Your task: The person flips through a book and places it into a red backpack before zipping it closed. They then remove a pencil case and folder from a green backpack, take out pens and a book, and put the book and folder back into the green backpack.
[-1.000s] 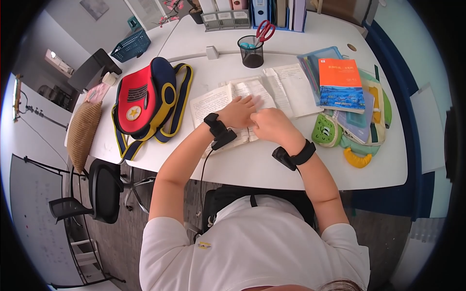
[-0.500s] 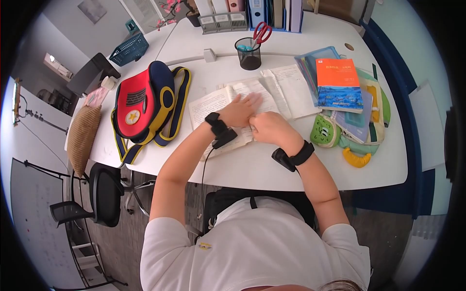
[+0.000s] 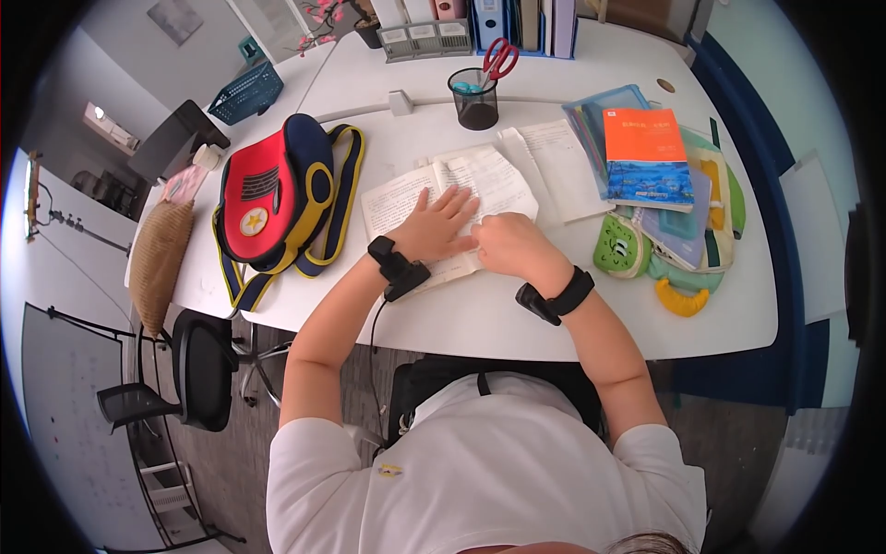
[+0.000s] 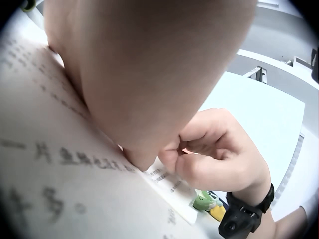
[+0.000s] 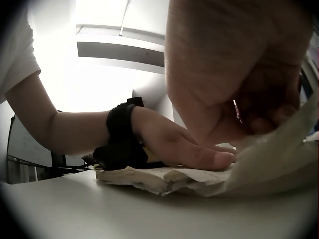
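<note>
An open book with worn, handwritten-looking pages [image 3: 498, 181] lies on the white table in the head view. The left hand [image 3: 434, 227] rests flat on its left part, fingers spread, thumb toward the right hand. Beside it the right hand [image 3: 513, 246], its fingers curled, pinches the lower part of a page; in the right wrist view a raised, crumpled page [image 5: 271, 162] meets the right hand's fingers [image 5: 249, 119]. The left hand [image 5: 174, 142] presses on the pages there. In the left wrist view printed characters show on the page [image 4: 75, 184], near the curled right hand [image 4: 219, 154].
A red and navy backpack [image 3: 268, 198] lies left of the book. Behind stands a mesh cup [image 3: 476, 113] with red scissors [image 3: 499, 59]. At the right are an orange and blue book [image 3: 648, 159], folders, a green pouch [image 3: 618, 247] and a pale bag. Binders line the back.
The left hand has slid left and slightly down across the pages, its fingers now spread wider. The right hand stays nearly in place, and the page edge above it now stands out further.
</note>
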Motion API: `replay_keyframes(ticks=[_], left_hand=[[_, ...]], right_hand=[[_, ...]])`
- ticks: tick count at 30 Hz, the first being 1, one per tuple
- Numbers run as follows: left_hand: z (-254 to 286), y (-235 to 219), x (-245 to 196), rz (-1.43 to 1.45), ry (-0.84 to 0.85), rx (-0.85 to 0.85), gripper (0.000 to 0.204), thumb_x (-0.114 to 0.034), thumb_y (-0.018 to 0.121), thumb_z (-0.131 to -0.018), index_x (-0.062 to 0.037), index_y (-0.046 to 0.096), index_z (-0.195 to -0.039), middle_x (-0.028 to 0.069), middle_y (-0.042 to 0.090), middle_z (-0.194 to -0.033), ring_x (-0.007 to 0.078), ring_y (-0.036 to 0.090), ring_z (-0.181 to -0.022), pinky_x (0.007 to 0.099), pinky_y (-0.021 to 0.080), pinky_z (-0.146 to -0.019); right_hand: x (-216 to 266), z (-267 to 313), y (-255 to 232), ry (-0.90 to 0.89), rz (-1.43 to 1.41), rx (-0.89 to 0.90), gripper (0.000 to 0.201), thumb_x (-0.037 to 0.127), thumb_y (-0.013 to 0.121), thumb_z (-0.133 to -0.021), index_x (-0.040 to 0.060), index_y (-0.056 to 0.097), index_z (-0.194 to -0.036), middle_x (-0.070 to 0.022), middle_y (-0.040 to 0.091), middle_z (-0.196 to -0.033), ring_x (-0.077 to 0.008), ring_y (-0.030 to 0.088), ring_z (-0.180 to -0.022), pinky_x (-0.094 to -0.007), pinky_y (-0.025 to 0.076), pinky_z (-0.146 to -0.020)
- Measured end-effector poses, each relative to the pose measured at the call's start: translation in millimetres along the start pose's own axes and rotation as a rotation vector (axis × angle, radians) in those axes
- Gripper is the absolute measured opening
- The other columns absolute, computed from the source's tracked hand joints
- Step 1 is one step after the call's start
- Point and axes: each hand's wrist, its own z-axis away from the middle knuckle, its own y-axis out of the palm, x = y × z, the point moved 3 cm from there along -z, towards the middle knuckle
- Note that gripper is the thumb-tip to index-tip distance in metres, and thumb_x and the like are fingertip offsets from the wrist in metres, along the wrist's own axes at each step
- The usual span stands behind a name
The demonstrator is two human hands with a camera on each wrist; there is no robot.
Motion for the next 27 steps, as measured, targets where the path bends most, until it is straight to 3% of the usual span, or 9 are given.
replay_keyframes(ticks=[6, 8, 11, 14, 16, 19, 23, 25, 27], left_hand=[[-5, -1, -5, -0.052, -0.029, 0.02, 0.067, -0.052, 0.035, -0.092, -0.0102, 0.021, -0.142, 0.014, 0.02, -0.148, 0.0315, 0.014, -0.138, 0.058, 0.012, -0.107], [-2, 0, 2, 0.074, -0.011, -0.021, 0.061, -0.045, 0.037, -0.093, -0.0081, 0.027, -0.14, 0.0153, 0.023, -0.147, 0.0304, 0.015, -0.138, 0.0523, 0.014, -0.108], [16, -7, 24, 0.477, -0.048, -0.167, 0.054, -0.039, 0.041, -0.094, -0.0034, 0.036, -0.135, 0.0182, 0.029, -0.143, 0.0312, 0.02, -0.136, 0.0447, 0.017, -0.109], [53, -9, 53, 0.624, -0.253, -0.435, 0.047, -0.03, 0.049, -0.091, 0.0024, 0.045, -0.125, 0.0217, 0.039, -0.136, 0.0317, 0.03, -0.131, 0.0352, 0.025, -0.107], [80, -3, 70, 0.701, -0.46, -0.501, 0.047, -0.022, 0.053, -0.089, 0.0033, 0.043, -0.127, 0.02, 0.04, -0.135, 0.029, 0.037, -0.126, 0.0332, 0.031, -0.104], [112, 1, 68, 1.408, -0.731, -0.594, 0.046, -0.017, 0.054, -0.088, 0.002, 0.042, -0.128, 0.0148, 0.048, -0.125, 0.0246, 0.044, -0.118, 0.0361, 0.035, -0.1], [127, 16, 74, 1.884, -0.616, -0.626, 0.031, -0.015, 0.051, -0.089, -0.0014, 0.049, -0.117, 0.0046, 0.05, -0.106, 0.0165, 0.047, -0.109, 0.0407, 0.038, -0.094], [126, 14, 73, 1.913, -0.616, -0.575, 0.022, -0.015, 0.049, -0.09, -0.0035, 0.052, -0.109, 0.0016, 0.049, -0.099, 0.0134, 0.047, -0.105, 0.0424, 0.04, -0.091], [123, 18, 77, 1.978, -0.565, -0.536, 0.021, -0.015, 0.051, -0.09, -0.003, 0.051, -0.108, 0.0039, 0.05, -0.107, 0.0154, 0.046, -0.108, 0.043, 0.041, -0.089]], right_hand=[[-6, 1, 6, 0.022, -0.041, 0.08, 0.015, 0.007, 0.055, -0.069, 0.0008, 0.064, -0.079, -0.0164, 0.061, -0.072, -0.0334, 0.06, -0.07, -0.0412, 0.049, -0.067], [-16, 1, 8, 0.043, -0.133, 0.122, 0.02, 0.008, 0.054, -0.071, 0.0001, 0.063, -0.087, -0.0172, 0.062, -0.075, -0.0357, 0.06, -0.072, -0.042, 0.049, -0.069], [-37, 6, -25, 0.097, -0.299, -0.166, 0.023, 0.009, 0.053, -0.073, -0.0016, 0.059, -0.093, -0.0182, 0.062, -0.078, -0.0397, 0.058, -0.076, -0.043, 0.048, -0.071], [-70, 22, -42, 0.286, 0.02, -0.377, 0.022, 0.014, 0.052, -0.078, -0.0055, 0.055, -0.088, -0.0231, 0.062, -0.084, -0.0385, 0.06, -0.079, -0.0435, 0.049, -0.07], [-93, 30, -35, 0.446, 0.042, -0.209, 0.023, 0.017, 0.052, -0.079, -0.0061, 0.055, -0.082, -0.0229, 0.061, -0.077, -0.0378, 0.061, -0.074, -0.0424, 0.05, -0.067], [-93, 27, -39, 0.615, -0.179, 0.024, 0.029, 0.021, 0.053, -0.08, -0.0065, 0.055, -0.071, -0.021, 0.059, -0.063, -0.0347, 0.061, -0.061, -0.04, 0.05, -0.06], [-95, 23, -33, 0.678, -0.418, 0.146, 0.037, 0.023, 0.053, -0.081, -0.0054, 0.053, -0.057, -0.0147, 0.053, -0.048, -0.0273, 0.057, -0.044, -0.0365, 0.049, -0.05], [-89, 22, -38, 0.637, -0.513, 0.08, 0.035, 0.023, 0.053, -0.082, -0.0062, 0.053, -0.063, -0.0135, 0.054, -0.049, -0.0257, 0.056, -0.042, -0.0358, 0.048, -0.047], [-83, 23, -48, 0.639, -0.596, 0.046, 0.032, 0.024, 0.053, -0.082, -0.0061, 0.054, -0.071, -0.0128, 0.056, -0.053, -0.0238, 0.057, -0.043, -0.035, 0.048, -0.047]])
